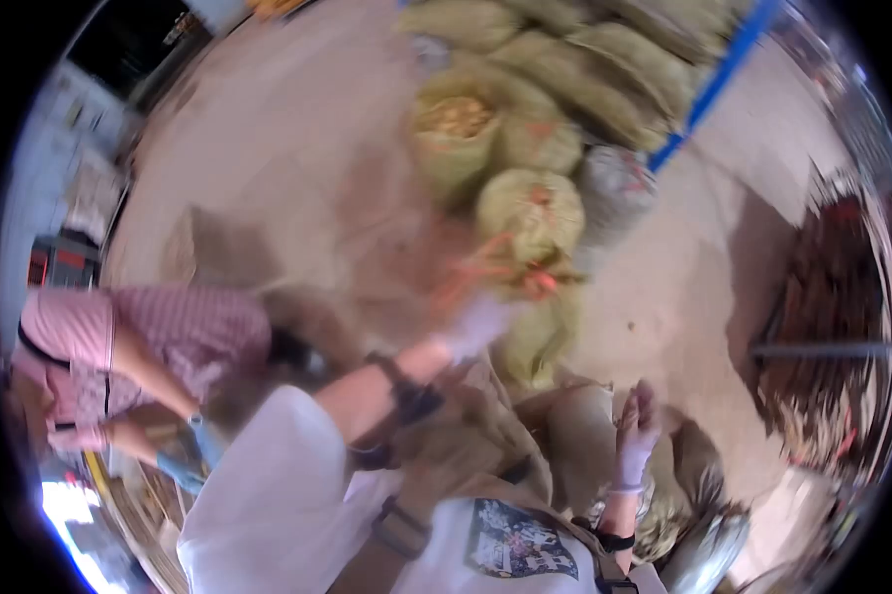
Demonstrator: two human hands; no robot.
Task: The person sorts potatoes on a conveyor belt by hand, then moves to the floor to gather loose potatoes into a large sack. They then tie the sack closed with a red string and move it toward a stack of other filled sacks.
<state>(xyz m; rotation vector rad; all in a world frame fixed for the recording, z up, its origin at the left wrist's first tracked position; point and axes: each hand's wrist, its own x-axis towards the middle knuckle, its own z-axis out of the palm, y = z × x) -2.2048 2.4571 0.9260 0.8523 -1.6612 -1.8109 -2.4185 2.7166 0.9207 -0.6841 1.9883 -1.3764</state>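
My left hand, in a pale glove and blurred by motion, reaches out at the middle of the view. Loose red string trails from its fingertips, blurred along with it. Right beside it stands a yellow-green woven sack, its neck gathered with red string. My right hand, gloved over the palm, is raised to the right with its fingers pointing up and slightly bent; nothing shows in it. Below and beside it are several filled sacks.
Beyond stand an open sack full of light-brown pieces and a pile of filled sacks by a blue post. A person in pink with blue gloves bends at the left. Dark flat strips are heaped at the right.
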